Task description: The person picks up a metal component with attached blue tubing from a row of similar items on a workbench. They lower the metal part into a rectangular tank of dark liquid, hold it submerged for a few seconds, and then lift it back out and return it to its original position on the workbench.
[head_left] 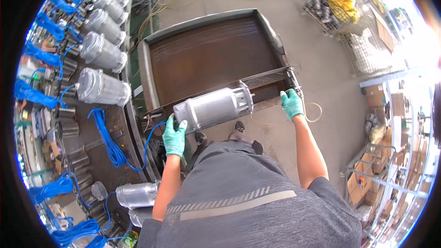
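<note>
Well, my left hand (174, 138), in a green knit glove, is touching the left end of a silver metal cylinder with a flanged, open-framed right end (211, 109). Its thumb and fingers are spreading apart there; I can't tell how firmly they are grasping, since the end is partly hiding them. The cylinder is lying on its side across the near edge of a rectangular, green-rimmed metal tank with a brown interior (148, 71). My green-gloved right hand (292, 105) is reaching beside the tank's near right corner, just below a small metal fitting (294, 79) and beside a thin, pale, looping hose (320, 112); whether those fingers are clenching anything, I can't tell. A bright blue coiled cord (110, 142) is lying to my left.
</note>
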The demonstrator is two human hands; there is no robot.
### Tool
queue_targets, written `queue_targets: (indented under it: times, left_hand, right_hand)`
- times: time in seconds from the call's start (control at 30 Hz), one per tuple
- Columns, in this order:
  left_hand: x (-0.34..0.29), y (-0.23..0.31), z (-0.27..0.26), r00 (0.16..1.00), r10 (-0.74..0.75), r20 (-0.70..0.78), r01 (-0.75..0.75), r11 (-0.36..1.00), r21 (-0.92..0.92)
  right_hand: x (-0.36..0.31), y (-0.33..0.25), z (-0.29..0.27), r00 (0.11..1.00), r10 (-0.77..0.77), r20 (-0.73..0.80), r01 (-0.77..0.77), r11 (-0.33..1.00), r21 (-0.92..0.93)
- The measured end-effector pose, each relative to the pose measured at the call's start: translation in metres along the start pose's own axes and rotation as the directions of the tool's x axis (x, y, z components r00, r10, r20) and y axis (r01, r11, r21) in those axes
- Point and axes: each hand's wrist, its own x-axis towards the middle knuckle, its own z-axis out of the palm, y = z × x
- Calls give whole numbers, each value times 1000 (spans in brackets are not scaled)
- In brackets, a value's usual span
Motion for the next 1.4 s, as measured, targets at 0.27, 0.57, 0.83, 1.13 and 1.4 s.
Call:
queue_targets:
  times: [0.27, 0.57, 0.83, 1.13, 1.4]
  left_hand:
    - [15, -6, -6, 991, 36, 132, -39, 999, 21]
    - [15, 26, -13, 984, -1, 177, -18, 994, 107]
    - [16, 3, -14, 990, -14, 140, 1, 996, 91]
    - [21, 0, -16, 982, 13, 188, -40, 990, 139]
    - [20, 14, -17, 980, -46, 195, 1, 975, 224]
  right_hand:
    - [25, 44, -38, 973, -92, -213, -46, 824, -565]
    - [85, 64, -35, 966, -241, 91, 204, 498, -843]
    - [58, -15, -51, 989, 108, 99, -103, 993, -56]
    - [-58, -112, -46, 921, -360, 147, 320, 917, 239]
    - [-68, -117, 5, 618, -767, 170, 786, 597, -163]
